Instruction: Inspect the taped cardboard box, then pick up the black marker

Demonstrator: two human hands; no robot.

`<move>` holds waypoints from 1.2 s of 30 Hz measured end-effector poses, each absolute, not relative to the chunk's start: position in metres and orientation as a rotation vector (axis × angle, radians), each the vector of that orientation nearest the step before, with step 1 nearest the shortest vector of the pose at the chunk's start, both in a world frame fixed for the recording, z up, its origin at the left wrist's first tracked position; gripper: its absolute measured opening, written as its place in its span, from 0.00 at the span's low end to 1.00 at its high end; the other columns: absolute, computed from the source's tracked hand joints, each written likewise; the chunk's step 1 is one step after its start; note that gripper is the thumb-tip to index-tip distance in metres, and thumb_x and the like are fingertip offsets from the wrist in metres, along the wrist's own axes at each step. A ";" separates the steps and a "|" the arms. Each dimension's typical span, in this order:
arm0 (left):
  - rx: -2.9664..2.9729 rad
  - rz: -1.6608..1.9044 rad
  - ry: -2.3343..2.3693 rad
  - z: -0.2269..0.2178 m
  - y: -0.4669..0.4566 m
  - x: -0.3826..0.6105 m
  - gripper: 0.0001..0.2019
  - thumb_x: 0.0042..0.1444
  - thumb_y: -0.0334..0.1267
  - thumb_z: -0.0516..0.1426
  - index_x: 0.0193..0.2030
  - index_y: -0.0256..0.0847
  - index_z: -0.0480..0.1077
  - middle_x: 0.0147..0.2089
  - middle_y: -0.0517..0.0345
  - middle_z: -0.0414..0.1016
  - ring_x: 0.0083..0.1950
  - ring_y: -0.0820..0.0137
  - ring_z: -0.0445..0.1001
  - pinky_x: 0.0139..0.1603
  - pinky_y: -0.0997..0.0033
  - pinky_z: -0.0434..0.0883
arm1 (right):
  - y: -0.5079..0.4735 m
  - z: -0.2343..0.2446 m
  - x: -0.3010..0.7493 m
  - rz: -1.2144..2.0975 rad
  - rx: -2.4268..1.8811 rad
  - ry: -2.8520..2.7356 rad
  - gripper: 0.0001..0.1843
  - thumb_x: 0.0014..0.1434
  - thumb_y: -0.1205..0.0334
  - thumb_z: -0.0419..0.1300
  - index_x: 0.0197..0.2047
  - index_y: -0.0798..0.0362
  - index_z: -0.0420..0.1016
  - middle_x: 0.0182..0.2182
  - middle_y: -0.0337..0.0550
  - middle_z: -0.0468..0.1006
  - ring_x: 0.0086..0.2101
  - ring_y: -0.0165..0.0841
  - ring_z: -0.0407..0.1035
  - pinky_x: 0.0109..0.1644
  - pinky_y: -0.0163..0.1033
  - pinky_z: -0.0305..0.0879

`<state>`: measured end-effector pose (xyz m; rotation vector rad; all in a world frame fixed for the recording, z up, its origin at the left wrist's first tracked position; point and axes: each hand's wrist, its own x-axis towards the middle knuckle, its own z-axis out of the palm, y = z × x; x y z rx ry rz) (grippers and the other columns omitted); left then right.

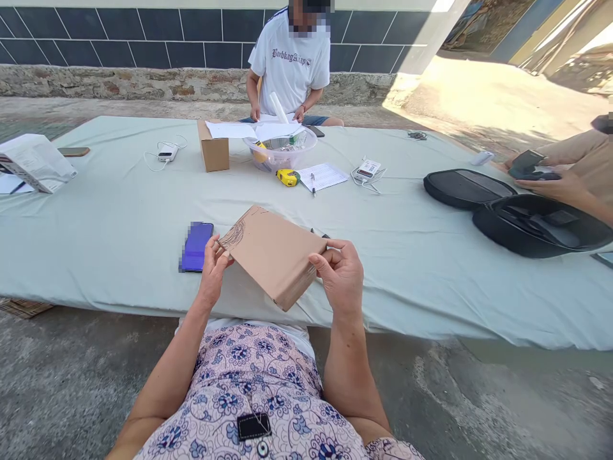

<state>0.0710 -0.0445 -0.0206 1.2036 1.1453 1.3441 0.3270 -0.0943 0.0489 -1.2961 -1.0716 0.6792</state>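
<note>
Between my two hands a brown cardboard box (275, 252) is held tilted over the near edge of the table. Dark scribbled pen lines mark its far left corner. My left hand (214, 271) pinches that left corner, thumb on the near side. At the opposite end my right hand (340, 275) grips the right corner, with the thumb on the near side and the fingers behind. A dark pen (325, 236) shows partly past the box's right corner. Just left of my left hand lies a phone with a blue-purple screen (198, 246).
Across the cloth-covered table (119, 255) a person in a white T-shirt (292, 70) handles papers over a plastic basin (282, 156). Nearby are a yellow tape measure (287, 177) and a small carton (214, 150). An open black case (541, 223) lies right, beside another person's hands (555, 185).
</note>
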 end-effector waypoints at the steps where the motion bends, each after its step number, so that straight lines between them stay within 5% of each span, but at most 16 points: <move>1: 1.259 1.335 1.202 -0.019 -0.047 0.072 0.33 0.63 0.54 0.58 0.72 0.50 0.55 0.75 0.43 0.60 0.73 0.54 0.65 0.61 0.55 0.75 | -0.094 0.050 0.325 0.629 -1.323 -1.074 0.24 0.52 0.41 0.72 0.41 0.48 0.72 0.18 0.26 0.63 0.22 0.29 0.56 0.30 0.37 0.56; 8: 1.890 1.267 1.361 -0.015 -0.063 0.080 0.30 0.68 0.42 0.56 0.75 0.51 0.57 0.83 0.41 0.45 0.83 0.48 0.46 0.73 0.43 0.65 | -0.088 0.057 0.312 0.397 -1.458 -1.089 0.22 0.54 0.38 0.68 0.32 0.48 0.70 0.17 0.26 0.58 0.22 0.29 0.54 0.32 0.38 0.57; 14: 2.412 1.273 1.095 -0.017 -0.069 0.088 0.46 0.60 0.27 0.59 0.80 0.52 0.43 0.83 0.37 0.40 0.84 0.44 0.38 0.78 0.33 0.53 | -0.078 0.061 0.311 0.376 -1.474 -1.099 0.25 0.53 0.34 0.68 0.32 0.48 0.71 0.18 0.27 0.58 0.23 0.30 0.57 0.34 0.38 0.59; 18: 2.512 1.260 1.030 -0.020 -0.070 0.093 0.58 0.56 0.41 0.69 0.81 0.51 0.32 0.83 0.30 0.27 0.84 0.36 0.30 0.75 0.25 0.52 | -0.075 0.064 0.308 0.342 -1.459 -1.111 0.24 0.55 0.35 0.68 0.33 0.48 0.72 0.19 0.27 0.59 0.23 0.30 0.57 0.34 0.38 0.60; 22: 2.556 1.377 1.053 -0.024 -0.065 0.095 0.66 0.51 0.53 0.73 0.81 0.51 0.27 0.83 0.27 0.28 0.84 0.37 0.30 0.75 0.24 0.53 | -0.077 0.066 0.303 0.326 -1.445 -1.130 0.23 0.55 0.37 0.68 0.34 0.47 0.71 0.19 0.27 0.58 0.23 0.30 0.56 0.34 0.37 0.60; 29: 2.675 1.442 0.961 -0.028 -0.057 0.094 0.68 0.48 0.58 0.73 0.80 0.55 0.26 0.83 0.28 0.27 0.84 0.36 0.33 0.73 0.24 0.57 | -0.075 0.066 0.300 0.316 -1.445 -1.160 0.24 0.56 0.35 0.67 0.35 0.47 0.71 0.19 0.27 0.60 0.23 0.30 0.57 0.33 0.37 0.60; 36: 2.692 1.570 0.927 -0.032 -0.052 0.095 0.65 0.51 0.48 0.73 0.81 0.53 0.30 0.83 0.28 0.34 0.84 0.41 0.39 0.74 0.27 0.60 | -0.073 0.068 0.295 0.307 -1.447 -1.135 0.25 0.55 0.34 0.68 0.37 0.48 0.73 0.19 0.26 0.60 0.23 0.30 0.57 0.35 0.37 0.61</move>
